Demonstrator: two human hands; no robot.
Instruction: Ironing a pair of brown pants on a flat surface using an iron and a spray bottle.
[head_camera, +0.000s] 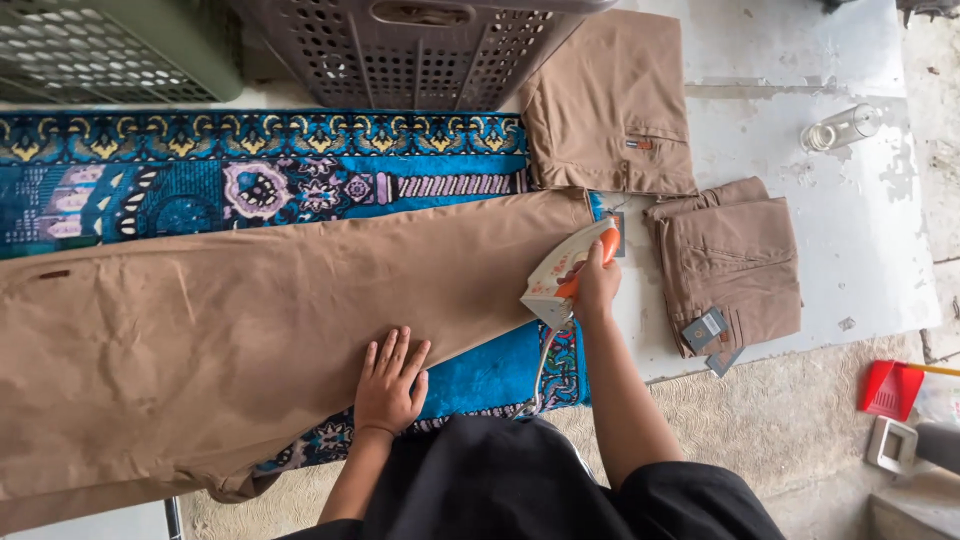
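Tan trousers (230, 320) lie spread flat across the centre-left of the frame, on a blue patterned mat (250, 170) that covers the worktop (860, 240). Right hand (595, 285) is closed round the orange handle of a white iron (560, 275), centre-right of frame, sole resting at the narrow hem end of the leg. Left hand (390, 385), lower centre, is open w/ fingers spread wide, pressing flat on the cloth's lower edge.

Progress, as I judge it: two more tan pairs already folded, one at upper centre-right (610, 100), one at right w/ a tag (730, 270), so those look done. The spread pair is partway: creases show on the wide part at left, near the hem looks smoother. Left to do, prob.: rest of this leg, then folding.

Grey perforated basket (420, 50) at top centre; contents can't be seen. Clear glass (842, 128) lies upper right.
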